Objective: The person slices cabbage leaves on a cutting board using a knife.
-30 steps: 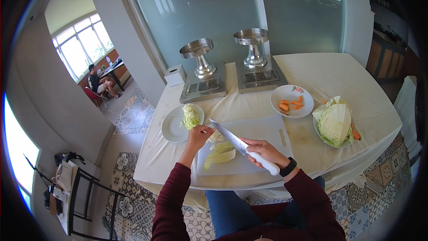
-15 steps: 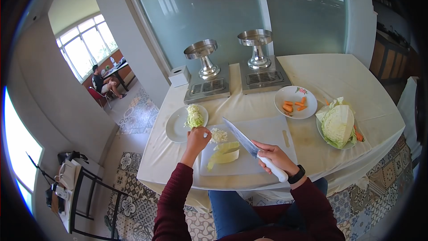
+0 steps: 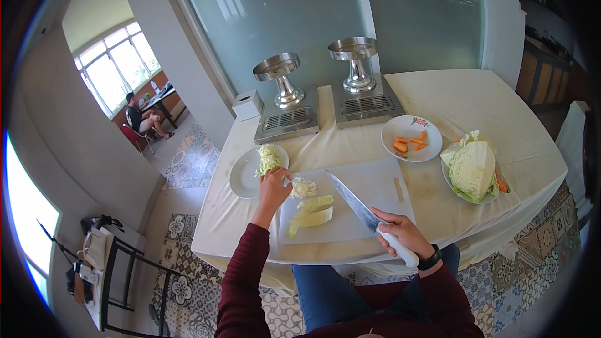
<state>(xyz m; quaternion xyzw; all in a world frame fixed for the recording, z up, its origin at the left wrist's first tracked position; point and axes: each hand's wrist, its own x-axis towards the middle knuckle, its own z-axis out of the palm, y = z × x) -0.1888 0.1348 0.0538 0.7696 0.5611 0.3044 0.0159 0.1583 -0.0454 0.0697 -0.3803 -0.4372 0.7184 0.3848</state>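
White-handled knife (image 3: 357, 203) in right hand (image 3: 402, 231)

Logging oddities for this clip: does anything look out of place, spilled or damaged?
Nothing looks plainly spilled or damaged. Only minor untidiness: the tablecloth is wrinkled, and a carrot beside the cabbage sticks out past the plate.

Counted two metal stands (image 3: 289, 95) toward far edge of surface (image 3: 476, 97), three dishes (image 3: 241, 176), one cutting board (image 3: 382, 194) by near edge, one knife (image 3: 355, 201).
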